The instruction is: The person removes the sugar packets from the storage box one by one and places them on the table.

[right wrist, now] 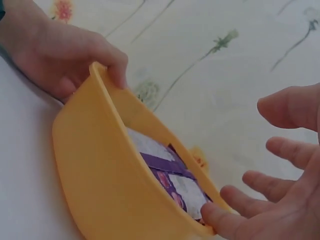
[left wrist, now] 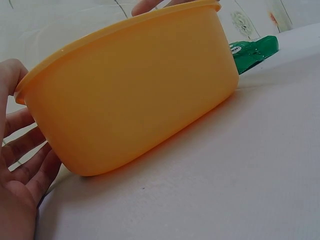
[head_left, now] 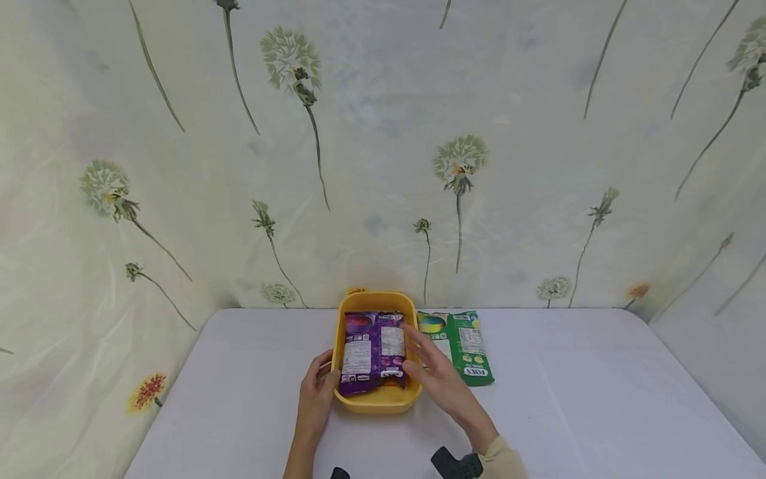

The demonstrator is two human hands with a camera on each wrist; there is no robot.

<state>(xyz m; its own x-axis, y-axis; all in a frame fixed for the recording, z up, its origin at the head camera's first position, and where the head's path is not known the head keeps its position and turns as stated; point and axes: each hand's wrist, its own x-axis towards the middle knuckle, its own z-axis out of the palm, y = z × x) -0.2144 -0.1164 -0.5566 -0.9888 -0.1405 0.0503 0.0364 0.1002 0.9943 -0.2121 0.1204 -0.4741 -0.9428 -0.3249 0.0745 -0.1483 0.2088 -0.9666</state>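
Now the left hand [head_left: 317, 392] grips a smooth, oblong yellow tub [head_left: 378, 407] cradling a glossy purple packet [head_left: 359, 359], right hand [head_left: 443, 382] splayed at its right side.

Wall cloth [head_left: 371, 173]: Soft, muted light spreads evenly before you in the head view, pale sheen streaking the folds at left.
Tabletop [head_left: 568, 399]: Its sides splay toward your lower corners, stretched by the wide view.
Yellow tub [left wrist: 135, 95]: Your left wrist view runs dim, the near wall shaded, a soft-edged shadow and faint orange cast at its base.
Purple packet [head_left: 374, 352]: Small print smears beyond your reading.
Right hand [right wrist: 300, 205]: Fingers look soft-edged to you in the dull, greyish right wrist view.
Light source: You cannot place it exactly.
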